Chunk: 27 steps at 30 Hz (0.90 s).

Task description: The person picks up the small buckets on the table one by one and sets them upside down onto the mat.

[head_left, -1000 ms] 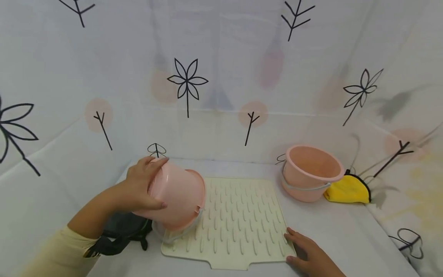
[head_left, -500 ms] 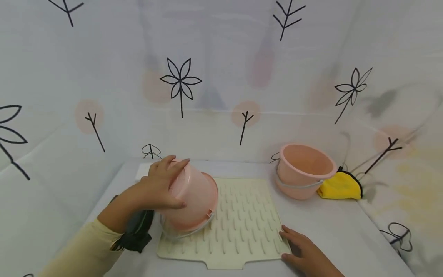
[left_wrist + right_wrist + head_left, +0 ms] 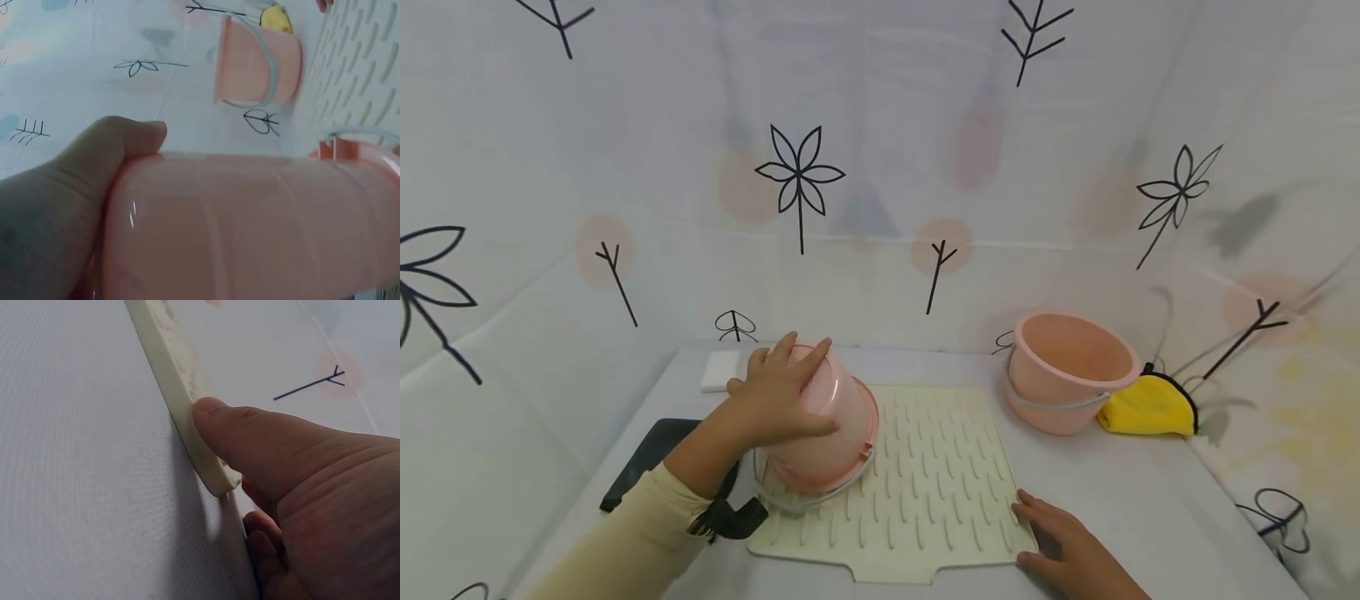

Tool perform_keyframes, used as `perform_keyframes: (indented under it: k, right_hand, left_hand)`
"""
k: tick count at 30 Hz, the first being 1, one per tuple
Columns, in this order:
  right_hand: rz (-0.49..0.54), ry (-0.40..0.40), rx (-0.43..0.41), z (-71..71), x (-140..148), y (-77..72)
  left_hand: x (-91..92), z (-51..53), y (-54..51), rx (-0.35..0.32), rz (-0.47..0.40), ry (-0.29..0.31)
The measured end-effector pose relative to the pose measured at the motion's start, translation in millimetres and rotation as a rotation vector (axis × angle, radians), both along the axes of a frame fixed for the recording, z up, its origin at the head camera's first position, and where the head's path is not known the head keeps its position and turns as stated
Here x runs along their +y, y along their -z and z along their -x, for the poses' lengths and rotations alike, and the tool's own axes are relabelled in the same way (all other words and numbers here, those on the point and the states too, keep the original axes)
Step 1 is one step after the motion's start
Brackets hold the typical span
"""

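My left hand [image 3: 778,398] grips the base of a pink bucket [image 3: 842,442], which is tilted with its rim down on the left part of a cream ridged mat [image 3: 932,467]. In the left wrist view the thumb of the left hand [image 3: 81,181] lies along the edge of the bucket's base [image 3: 250,225]. The bucket's grey handle [image 3: 805,505] hangs at its lower side. My right hand [image 3: 1071,550] touches the mat's near right corner; in the right wrist view the thumb of that hand [image 3: 312,469] presses the mat's edge [image 3: 165,381].
A second pink bucket [image 3: 1060,379] stands upright at the back right, beside a yellow cloth item with black trim [image 3: 1150,407]. A dark flat object [image 3: 651,454] lies left of the mat, partly behind my sleeve. At the back left is a white block [image 3: 720,371].
My left hand and the tilted bucket have moved right over the mat, uncovering the white block and more of the dark object. My right hand stays at the mat's corner.
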State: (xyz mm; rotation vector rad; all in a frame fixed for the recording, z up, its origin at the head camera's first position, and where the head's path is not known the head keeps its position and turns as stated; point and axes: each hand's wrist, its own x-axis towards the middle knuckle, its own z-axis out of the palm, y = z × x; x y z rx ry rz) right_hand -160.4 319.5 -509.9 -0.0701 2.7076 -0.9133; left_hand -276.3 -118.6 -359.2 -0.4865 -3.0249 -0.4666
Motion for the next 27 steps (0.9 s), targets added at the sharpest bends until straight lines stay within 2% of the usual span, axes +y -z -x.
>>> perform_keyframes:
  k: [8,16,21,27]
  right_hand:
    - [0.012,-0.002,-0.002,-0.9,-2,4.2]
    - [0.028,-0.005,-0.006,-1.5,-1,2.3]
    - [0.024,-0.016,0.003,-3.5,2,0.1]
    - [0.035,-0.024,0.027,-4.9,3,-2.9]
  left_hand:
    - [18.1,6.4,3.6,-0.05,0.017,-0.03]
    - [31.0,16.7,3.5,-0.059,0.046,-0.01]
    - [34.9,16.8,4.7,-0.077,0.059,0.01]
    - [37.2,20.7,2.7,-0.062,0.079,0.033]
